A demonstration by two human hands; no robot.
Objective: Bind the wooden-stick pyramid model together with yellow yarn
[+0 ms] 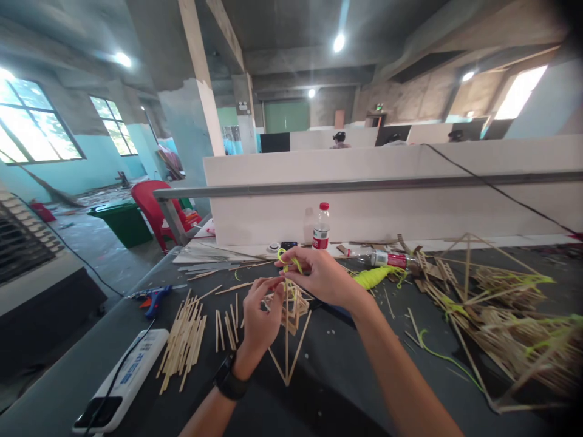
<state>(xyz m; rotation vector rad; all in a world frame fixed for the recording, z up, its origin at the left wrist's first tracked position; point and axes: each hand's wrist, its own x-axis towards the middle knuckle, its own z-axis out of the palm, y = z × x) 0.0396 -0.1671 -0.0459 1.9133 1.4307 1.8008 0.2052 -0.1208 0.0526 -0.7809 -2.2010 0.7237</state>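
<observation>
Both hands meet over a small frame of thin wooden sticks (297, 318) on the dark table. My right hand (324, 276) pinches a neon-yellow string (283, 256), which loops up past its fingertips. Just below and to the left, my left hand (264, 312) has its thumb and fingers pinched together at the top of the frame, by the string. What exactly sits between those fingertips is hidden. Part of the frame is covered by the hands; its lower sticks come to a point near me. A ball of the same yellow string (372, 277) lies beyond my right wrist.
Loose sticks (184, 340) lie left, near a blue glue gun (157, 298) and a white power strip (132, 370). An upright bottle (321, 227) and a lying bottle (387, 259) are at the back. Larger stick frames (514, 328) crowd the right. A white partition (387, 206) stands behind.
</observation>
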